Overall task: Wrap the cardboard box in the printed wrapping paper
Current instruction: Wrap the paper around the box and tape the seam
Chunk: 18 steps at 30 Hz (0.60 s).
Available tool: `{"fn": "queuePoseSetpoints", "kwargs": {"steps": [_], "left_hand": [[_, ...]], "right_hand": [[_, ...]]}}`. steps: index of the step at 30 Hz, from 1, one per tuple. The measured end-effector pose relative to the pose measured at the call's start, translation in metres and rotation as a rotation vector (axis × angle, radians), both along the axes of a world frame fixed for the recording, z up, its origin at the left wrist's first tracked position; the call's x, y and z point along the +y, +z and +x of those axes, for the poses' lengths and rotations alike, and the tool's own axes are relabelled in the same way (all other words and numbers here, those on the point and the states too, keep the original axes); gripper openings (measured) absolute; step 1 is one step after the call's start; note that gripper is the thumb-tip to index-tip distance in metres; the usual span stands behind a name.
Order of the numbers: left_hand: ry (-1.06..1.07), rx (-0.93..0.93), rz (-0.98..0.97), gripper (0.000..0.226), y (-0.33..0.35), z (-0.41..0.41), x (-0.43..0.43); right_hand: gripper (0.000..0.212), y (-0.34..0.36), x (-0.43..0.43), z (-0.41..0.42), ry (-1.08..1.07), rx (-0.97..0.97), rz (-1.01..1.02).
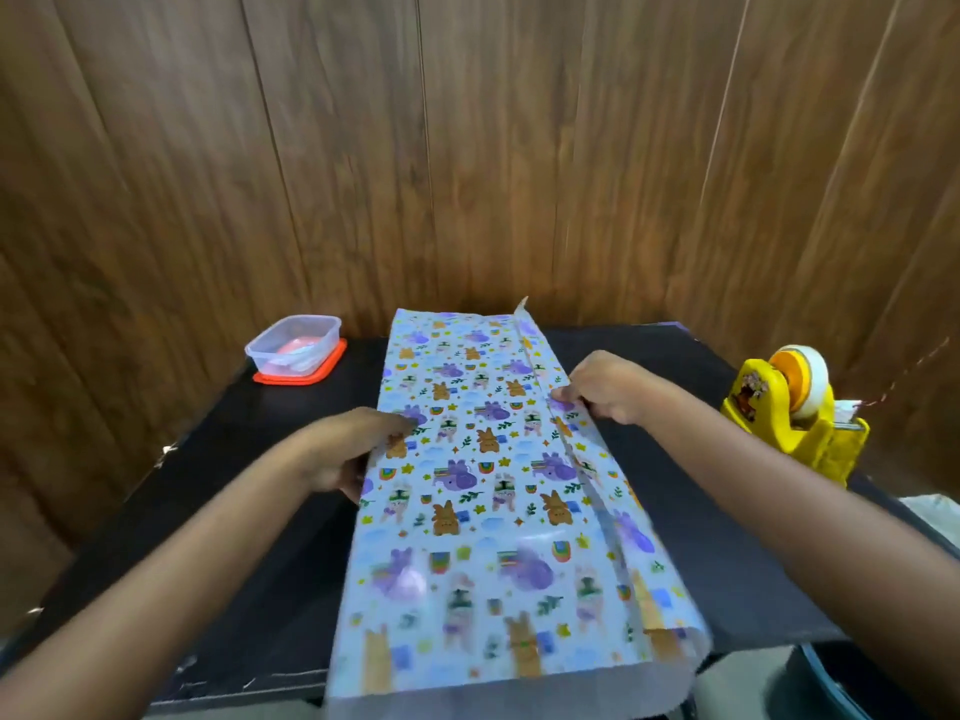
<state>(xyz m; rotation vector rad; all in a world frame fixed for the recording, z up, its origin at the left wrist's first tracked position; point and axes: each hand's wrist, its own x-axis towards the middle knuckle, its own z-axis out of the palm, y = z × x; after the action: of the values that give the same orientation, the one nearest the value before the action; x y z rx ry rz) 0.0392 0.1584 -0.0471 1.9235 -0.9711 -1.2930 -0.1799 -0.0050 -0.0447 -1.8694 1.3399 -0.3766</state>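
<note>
View from the person's head, looking down at a black table in front of a wood-panelled wall. A long sheet of wrapping paper, white with purple and brown cartoon animals, lies in the middle of the table and runs from 12 o'clock to 6 o'clock, its near end hanging over the table's front edge. The cardboard box itself is out of sight. The paper's flat top and straight folded sides suggest the box is already inside it.

The left hand rests on the package's 9 o'clock edge. Its fingers lie fairly straight and close together across the top, with the thumb down the side. It seems to be there to pin the paper and stop the package sliding.

The right hand is at about 2 o'clock on the package. Its fingers are curled and pinch the loose edge of the paper, where one layer laps over the other in a seam running along the right side. The pinch probably keeps the overlap taut and straight, ready for taping. Both forearms reach in from the near corners of the view, wrists low over the table.

A yellow tape dispenser stands at 3 o'clock, near the right hand, probably placed there for that step. A clear plastic tub sits on its orange lid at 10 o'clock, well apart from the paper.
</note>
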Motion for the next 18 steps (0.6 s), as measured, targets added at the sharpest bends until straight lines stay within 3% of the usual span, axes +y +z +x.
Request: {"fn": "queuePoseSetpoints", "kwargs": {"steps": [3,5,7,8,10,12,13,15,17,18], "left_hand": [[0.188,0.184,-0.093,0.013,-0.015,-0.028,0.001],[0.273,0.389,-0.168,0.014,-0.023,-0.058,0.006],[0.326,0.559,-0.227,0.01,-0.028,-0.091,0.007],[0.348,0.644,-0.26,0.015,-0.03,-0.109,0.006],[0.381,0.802,-0.313,0.045,-0.031,-0.138,0.005],[0.352,0.842,-0.284,0.061,-0.023,-0.145,0.011],[0.32,0.806,-0.259,0.059,-0.016,-0.137,0.015],[0.243,0.604,-0.298,0.032,-0.001,-0.11,0.026],[0.27,0.149,-0.49,0.01,0.012,-0.075,0.022],[0.288,-0.177,-0.567,0.013,0.014,-0.058,0.007]], "right_hand": [[0.003,0.013,-0.018,0.016,0.053,0.128,-0.073],[0.03,0.017,-0.032,0.028,0.072,0.142,-0.056],[0.038,0.023,-0.044,0.05,0.145,0.174,-0.075],[0.039,0.025,-0.05,0.064,0.199,0.198,-0.078],[0.043,0.028,-0.055,0.09,0.296,0.221,-0.096],[0.046,0.027,-0.058,0.11,0.357,0.192,-0.083],[0.047,0.026,-0.059,0.119,0.394,0.177,-0.09],[0.044,0.021,-0.059,0.122,0.432,0.153,-0.134],[0.04,0.011,-0.061,0.121,0.443,0.091,-0.171],[0.038,0.004,-0.06,0.121,0.453,0.081,-0.218]]}}
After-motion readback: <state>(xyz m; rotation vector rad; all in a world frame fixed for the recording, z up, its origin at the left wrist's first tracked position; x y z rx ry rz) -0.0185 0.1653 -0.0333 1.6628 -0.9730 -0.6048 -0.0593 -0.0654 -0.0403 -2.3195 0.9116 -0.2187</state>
